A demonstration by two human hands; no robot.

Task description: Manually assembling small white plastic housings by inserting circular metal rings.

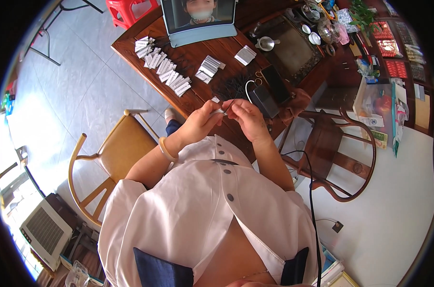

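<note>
My left hand (200, 120) is closed in a pinch on a small white tag (218, 112) near the table's front edge. Close beside it, my right hand (248, 119) pinches what looks like a thin dark cord (230, 105) at the tag's end; the fingers partly hide where they meet. Just beyond my fingers lies a tangled heap of black cords (233, 87). Printed white tags (166, 69) spread in an overlapping row at the left, some with black cords attached. A smaller stack of tags (208, 68) and a neat block of tags (245, 55) lie farther back.
A tablet (200, 21) stands at the back of the wooden table (145, 26). Right of the cords are a black phone-like slab (276, 83), a dark box (264, 101), scissors (259, 75) and a tea tray (293, 45). Chairs (123, 148) flank me; a cable hangs at my right.
</note>
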